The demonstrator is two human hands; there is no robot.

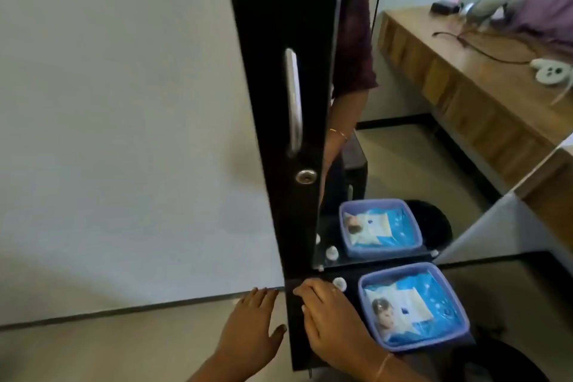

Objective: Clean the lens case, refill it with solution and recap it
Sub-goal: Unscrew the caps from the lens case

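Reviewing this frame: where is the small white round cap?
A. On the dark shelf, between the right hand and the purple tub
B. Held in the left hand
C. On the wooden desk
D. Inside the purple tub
A: the white cap lies on the dark shelf, just beyond the knuckles of the right hand and to the left of the purple tub.

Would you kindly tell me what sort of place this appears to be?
Most likely a bedroom dressing corner at home: a mirror above a black shelf, a black cupboard door with a metal handle, and a wooden desk reflected in the mirror.
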